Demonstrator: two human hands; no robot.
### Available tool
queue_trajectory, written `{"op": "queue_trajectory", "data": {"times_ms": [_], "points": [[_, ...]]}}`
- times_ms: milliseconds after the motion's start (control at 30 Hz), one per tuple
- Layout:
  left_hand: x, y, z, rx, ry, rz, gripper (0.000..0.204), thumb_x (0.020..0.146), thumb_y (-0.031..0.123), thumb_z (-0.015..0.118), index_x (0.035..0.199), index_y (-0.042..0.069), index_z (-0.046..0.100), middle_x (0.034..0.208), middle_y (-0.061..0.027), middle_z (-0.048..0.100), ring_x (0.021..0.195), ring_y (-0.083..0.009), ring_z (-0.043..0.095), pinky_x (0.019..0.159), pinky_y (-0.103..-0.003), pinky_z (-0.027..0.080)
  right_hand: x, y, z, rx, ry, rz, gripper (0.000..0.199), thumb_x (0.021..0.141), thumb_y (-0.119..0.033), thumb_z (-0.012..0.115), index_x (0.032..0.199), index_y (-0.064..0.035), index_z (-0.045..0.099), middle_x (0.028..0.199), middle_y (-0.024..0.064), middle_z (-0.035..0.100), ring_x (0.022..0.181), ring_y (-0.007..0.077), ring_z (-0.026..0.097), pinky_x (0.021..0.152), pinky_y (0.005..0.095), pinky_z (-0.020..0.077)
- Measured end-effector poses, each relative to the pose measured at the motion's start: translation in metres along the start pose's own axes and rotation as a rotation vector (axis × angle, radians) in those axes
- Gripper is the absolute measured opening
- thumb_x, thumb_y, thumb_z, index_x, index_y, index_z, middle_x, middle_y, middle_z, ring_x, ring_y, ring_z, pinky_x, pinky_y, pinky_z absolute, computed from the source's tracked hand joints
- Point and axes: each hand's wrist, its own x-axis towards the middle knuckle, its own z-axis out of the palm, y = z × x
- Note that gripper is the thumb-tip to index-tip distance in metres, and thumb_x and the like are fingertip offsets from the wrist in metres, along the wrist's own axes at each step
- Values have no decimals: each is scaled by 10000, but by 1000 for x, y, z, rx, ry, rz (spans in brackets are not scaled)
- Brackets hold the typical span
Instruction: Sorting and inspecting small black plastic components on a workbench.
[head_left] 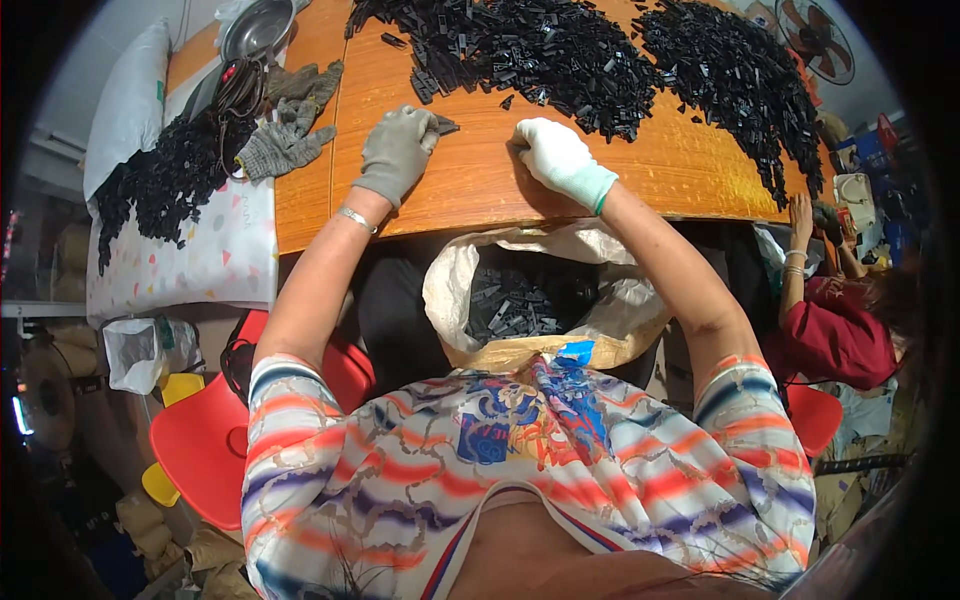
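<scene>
My left hand [396, 152], in a grey work glove, is closed with a small black plastic clip [446, 125] between thumb and fingers, just above the wooden table [470, 190]. To its right, my right hand [560, 158] in a white glove is curled shut near the table top. Something dark shows at its fingertips, too hidden to name. A large heap of black clips [540, 60] spreads over the table beyond both hands. An open pale sack [455, 285] sits in my lap below the table edge, with many black clips [515, 305] inside it.
A second heap of clips [745, 85] lies at the far right, where another person's hand [801, 218] rests by the table edge. At left are a pair of grey gloves [285, 145], a metal pan [257, 30] and more black pieces [165, 190]. A red stool [205, 440] stands beside me.
</scene>
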Motion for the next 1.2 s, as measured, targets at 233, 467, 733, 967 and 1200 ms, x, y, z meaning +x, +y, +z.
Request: {"op": "queue_trajectory", "data": {"times_ms": [233, 467, 733, 967, 1200], "points": [[3, 16, -9, 57, -48, -61, 186, 826, 206, 635, 948, 67, 622, 948, -128, 616, 906, -312, 582, 798, -424, 474, -5, -5, 2, 79, -15, 58, 142, 799, -134, 633, 921, -111, 701, 933, 127, 654, 905, 289, 629, 790, 360, 491], [-17, 13, 1, -426, 74, -106, 232, 858, 143, 632, 1072, 58, 601, 937, -101, 637, 840, -250, 602, 737, -368, 483, -10, -27, 2, 256, 125, 90, 197, 844, -168, 589, 994, -91, 693, 977, 117, 671, 906, 270, 638, 804, 342, 492], [-60, 46, -26, -1985, -145, -490, 271, 969, 176, 498, 1201, 35, 505, 996, -69, 608, 866, -168, 614, 689, -277, 499, -25, -72, -22, 804, 122, 161, 240, 860, -179, 633, 1027, -12, 676, 845, 47, 685, 662, 64, 568, 629, 231, 479], [-74, 72, -34, -2114, -142, -530, 189, 979, 226, 494, 1097, 79, 509, 858, -20, 548, 661, -76, 513, 563, -175, 422, -30, -95, -23, 893, 164, 111, 260, 882, -130, 587, 1107, -15, 645, 862, 46, 677, 689, 69, 598, 641, 227, 502], [-83, 86, -41, -1908, -84, -401, 258, 982, 343, 473, 1050, 94, 487, 727, 21, 443, 513, -30, 352, 438, -167, 261, -33, -103, -18, 859, 186, 136, 261, 880, -139, 606, 1118, -40, 643, 876, 33, 691, 613, 36, 574, 556, 187, 461]]}}
